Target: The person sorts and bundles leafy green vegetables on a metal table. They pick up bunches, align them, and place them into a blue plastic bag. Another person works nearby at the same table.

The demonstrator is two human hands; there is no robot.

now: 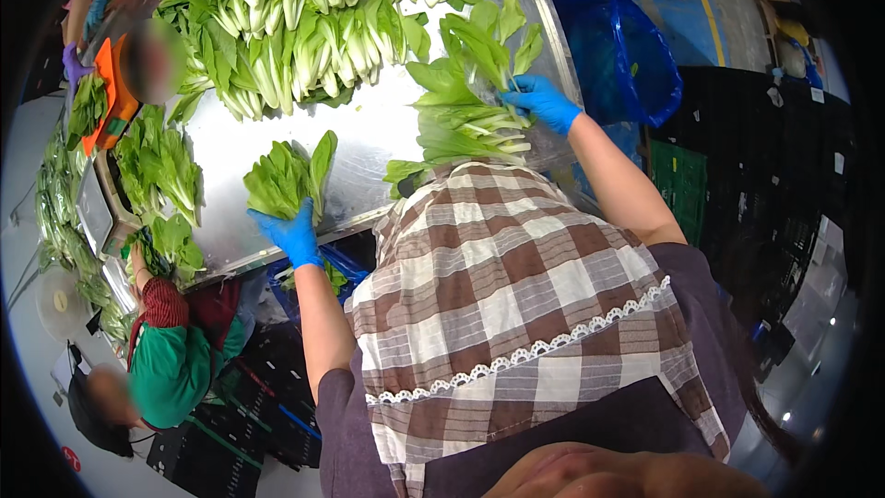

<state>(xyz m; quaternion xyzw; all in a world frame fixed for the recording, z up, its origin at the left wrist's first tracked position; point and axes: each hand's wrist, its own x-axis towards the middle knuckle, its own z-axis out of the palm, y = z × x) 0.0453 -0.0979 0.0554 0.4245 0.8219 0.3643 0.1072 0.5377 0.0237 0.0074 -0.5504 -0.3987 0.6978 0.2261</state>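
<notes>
My left hand (287,232), in a blue glove, grips a small bunch of leafy greens (280,180) low at its stems, over the front part of the metal table (242,152). My right hand (546,105), also gloved in blue, pinches a pale stalk of loose greens (477,41) at the right side. Below it a pile of greens (463,131) lies against my checked apron (498,277), stems pointing right. Along the far side of the table rests a large heap of white-stemmed greens (332,34), laid in overlapping rows.
At left a co-worker in a green and red top (166,373) handles greens beside a wrapping machine (97,214). Another person in an orange apron (110,97) stands beyond. Blue plastic bags (636,62) line the right edge, near stacked black crates (753,145) and a green crate (677,183).
</notes>
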